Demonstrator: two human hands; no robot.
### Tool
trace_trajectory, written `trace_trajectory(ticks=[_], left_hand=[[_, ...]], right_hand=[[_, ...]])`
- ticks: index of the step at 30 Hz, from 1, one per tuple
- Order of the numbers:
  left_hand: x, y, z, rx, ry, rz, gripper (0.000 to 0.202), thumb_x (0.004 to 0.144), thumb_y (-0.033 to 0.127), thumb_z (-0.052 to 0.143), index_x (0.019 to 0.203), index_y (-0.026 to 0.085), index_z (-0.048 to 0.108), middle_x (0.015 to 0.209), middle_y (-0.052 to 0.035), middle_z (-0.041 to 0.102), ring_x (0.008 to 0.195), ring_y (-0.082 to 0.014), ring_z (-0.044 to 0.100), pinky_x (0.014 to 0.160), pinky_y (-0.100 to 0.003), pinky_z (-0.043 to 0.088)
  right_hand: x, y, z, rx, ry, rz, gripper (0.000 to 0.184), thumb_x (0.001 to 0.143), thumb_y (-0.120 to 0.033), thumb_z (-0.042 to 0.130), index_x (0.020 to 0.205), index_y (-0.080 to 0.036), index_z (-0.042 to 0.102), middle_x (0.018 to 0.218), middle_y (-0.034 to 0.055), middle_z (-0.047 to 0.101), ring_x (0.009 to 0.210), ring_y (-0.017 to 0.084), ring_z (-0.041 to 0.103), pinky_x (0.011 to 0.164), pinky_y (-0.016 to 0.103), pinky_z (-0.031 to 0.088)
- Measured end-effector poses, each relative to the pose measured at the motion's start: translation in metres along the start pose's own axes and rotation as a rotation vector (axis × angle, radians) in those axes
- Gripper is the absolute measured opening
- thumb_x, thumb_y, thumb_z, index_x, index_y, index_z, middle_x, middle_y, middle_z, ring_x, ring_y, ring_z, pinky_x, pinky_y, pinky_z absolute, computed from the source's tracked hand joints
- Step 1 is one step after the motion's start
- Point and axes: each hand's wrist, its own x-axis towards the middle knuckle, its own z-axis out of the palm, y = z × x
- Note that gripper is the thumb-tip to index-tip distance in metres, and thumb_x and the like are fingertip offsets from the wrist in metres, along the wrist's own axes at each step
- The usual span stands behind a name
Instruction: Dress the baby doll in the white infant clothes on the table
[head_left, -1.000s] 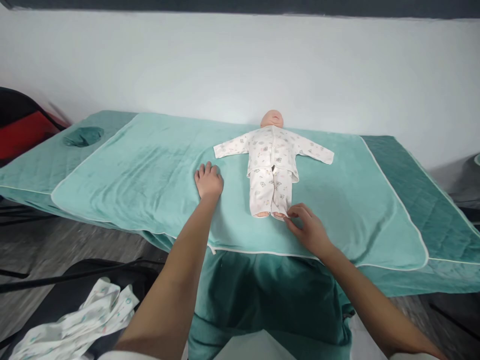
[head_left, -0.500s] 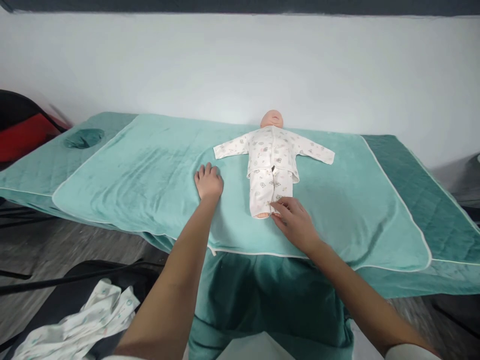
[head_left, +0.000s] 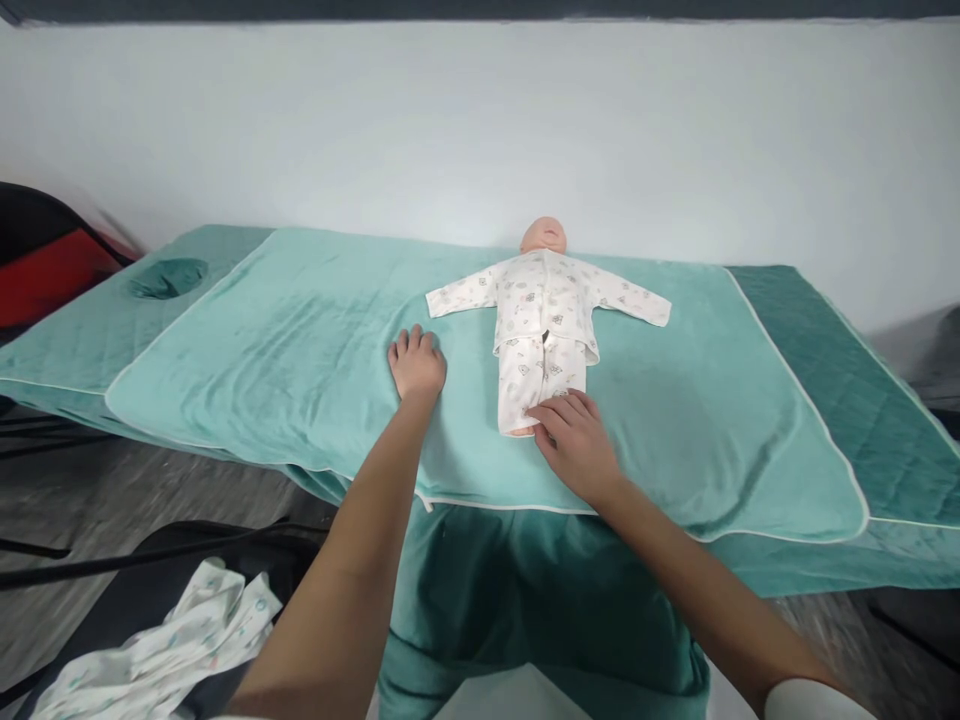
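Doll point(head_left: 544, 236) mid-frame, top point(head_left: 517, 310) and trousers point(head_left: 519, 375) on; what's left unclear. Left hand point(head_left: 418, 365) spread flat; right hand point(head_left: 574, 440) at hem point(head_left: 516, 430), grip unclear.

Text: none is showing readably | printed doll jacket point(head_left: 525, 300) and trousers point(head_left: 519, 382): are carrying small motifs, no legible words | patterned cloth point(head_left: 176, 635): is showing none

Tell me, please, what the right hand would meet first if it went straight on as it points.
Most likely the trouser leg at picture left on the dressed doll; the right hand has its fingertips at that leg's lower end, though contact is hard to judge.
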Motion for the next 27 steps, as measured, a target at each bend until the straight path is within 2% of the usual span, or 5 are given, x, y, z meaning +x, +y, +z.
trace_trajectory(ticks=[10,16,19,23,27], left_hand=[[-0.001,0.000,-0.001,0.002,0.004,0.002,0.052,0.096,0.025,0.037,0.142,0.020,0.062,0.162,-0.0072,0.048,0.153,-0.0308,0.036,0.126,-0.051,0.025],[-0.001,0.000,-0.001,-0.004,0.007,0.002,0.051,0.096,0.025,0.038,0.141,0.020,0.062,0.162,-0.0074,0.049,0.153,-0.0309,0.036,0.126,-0.051,0.025],[-0.001,0.000,0.000,0.000,0.013,0.002,0.051,0.096,0.024,0.038,0.141,0.020,0.063,0.162,-0.0075,0.049,0.153,-0.0312,0.037,0.126,-0.051,0.025],[0.000,-0.001,0.000,0.007,0.019,0.009,0.051,0.095,0.024,0.039,0.140,0.019,0.063,0.161,-0.0080,0.049,0.152,-0.0321,0.038,0.125,-0.052,0.027],[0.000,0.000,-0.001,0.016,0.013,-0.001,0.051,0.096,0.025,0.038,0.140,0.021,0.064,0.161,-0.0066,0.049,0.152,-0.0306,0.039,0.126,-0.050,0.027]], right_hand=[[-0.008,-0.009,-0.012,0.014,0.034,-0.021,0.024,0.097,-0.011,0.052,0.103,-0.028,0.068,0.093,0.0028,0.071,0.094,0.021,0.065,0.109,0.048,0.046],[-0.010,-0.003,-0.019,0.116,0.065,-0.006,0.016,0.098,-0.016,0.057,0.107,-0.025,0.066,0.101,0.0049,0.072,0.098,0.023,0.065,0.103,0.047,0.049],[-0.008,0.023,-0.015,0.215,0.131,0.074,0.015,0.099,-0.020,0.056,0.108,-0.024,0.066,0.108,0.0081,0.071,0.104,0.024,0.065,0.096,0.044,0.053],[-0.001,0.087,0.001,0.210,0.216,0.276,0.021,0.098,-0.026,0.052,0.113,-0.022,0.066,0.116,0.0119,0.069,0.113,0.027,0.063,0.101,0.047,0.053],[0.010,0.140,0.019,-0.038,0.104,0.518,0.040,0.094,-0.030,0.050,0.126,-0.009,0.062,0.131,0.0232,0.065,0.127,0.036,0.057,0.109,0.056,0.046]])
